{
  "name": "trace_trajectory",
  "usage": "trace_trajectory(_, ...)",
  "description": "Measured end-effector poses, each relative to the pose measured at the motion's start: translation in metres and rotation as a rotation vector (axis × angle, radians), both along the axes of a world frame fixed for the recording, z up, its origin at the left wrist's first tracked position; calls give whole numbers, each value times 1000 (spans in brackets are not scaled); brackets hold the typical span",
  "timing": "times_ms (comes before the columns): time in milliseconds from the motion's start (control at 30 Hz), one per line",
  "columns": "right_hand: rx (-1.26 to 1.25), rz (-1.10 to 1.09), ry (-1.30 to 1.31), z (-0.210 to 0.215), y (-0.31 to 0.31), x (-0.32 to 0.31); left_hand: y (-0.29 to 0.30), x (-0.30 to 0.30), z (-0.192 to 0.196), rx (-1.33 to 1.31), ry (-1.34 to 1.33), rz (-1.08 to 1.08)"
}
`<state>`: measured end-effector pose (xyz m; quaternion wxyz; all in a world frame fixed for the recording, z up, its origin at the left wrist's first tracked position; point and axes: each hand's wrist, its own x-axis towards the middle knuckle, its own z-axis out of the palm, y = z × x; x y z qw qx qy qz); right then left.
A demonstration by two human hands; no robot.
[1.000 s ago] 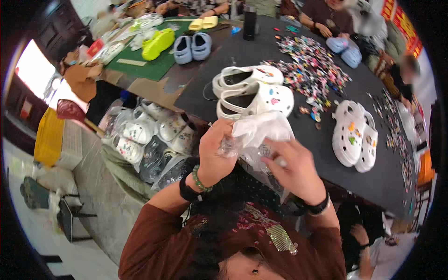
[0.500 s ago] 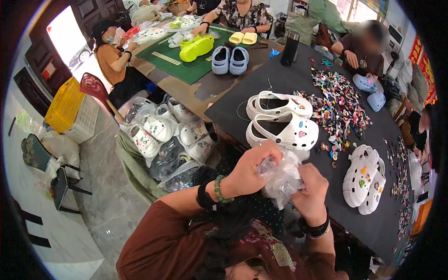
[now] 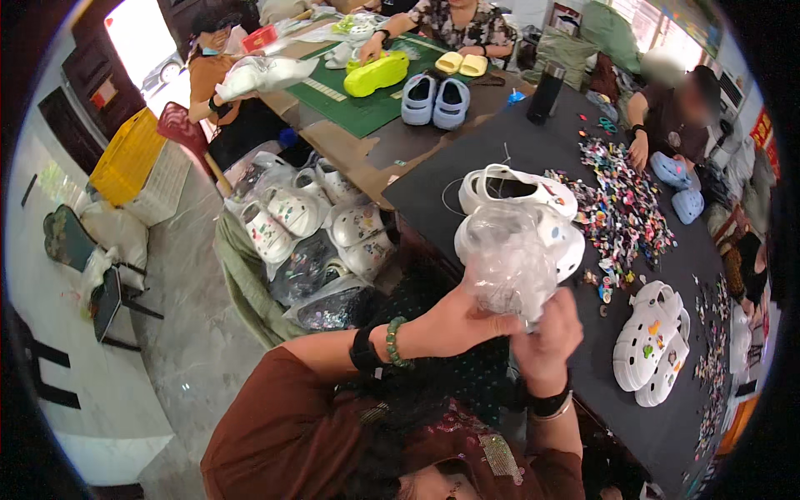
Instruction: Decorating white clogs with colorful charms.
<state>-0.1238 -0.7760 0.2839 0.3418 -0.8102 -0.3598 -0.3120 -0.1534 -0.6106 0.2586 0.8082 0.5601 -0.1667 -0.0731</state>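
Note:
A crumpled clear plastic bag puffs up between my hands, over the near edge of the black table. My left hand grips it from below with thumb and fingers closed. My right hand is pinched at the bag's lower right, its fingertips slightly blurred. Right behind the bag lies a pair of white clogs, the nearer one partly covered by it. Farther right rests another pair of white clogs with colourful charms in their holes.
Many small charms are heaped on the black table. Bagged white clogs fill a container at my left. Blue clogs, yellow slides, lime clogs and a black bottle stand farther off. Co-workers sit around the tables.
The plastic bag has opened out and risen in front of the nearer clog. My left hand has shifted lower beneath it. The co-worker at the far left now holds up a white bagged item.

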Motion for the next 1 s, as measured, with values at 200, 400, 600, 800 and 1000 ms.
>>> trace_trajectory(200, -46, 245, 223, -5, 14, 1, 12, 0, 1, 112, -110, 333)
trace_trajectory(400, -76, 343, 355, 12, -5, 11, 42, 6, -4, 87, -18, 597)
trace_trajectory(600, 135, -184, 254, -35, -52, 47, 116, 18, -27, -63, 60, 784)
trace_trajectory(800, -30, -315, 196, -108, -78, 76, 155, 22, -36, 365, 137, 810)
trace_trajectory(1000, 30, -412, 343, -121, -82, 78, 212, 41, -43, 813, -2, 982)
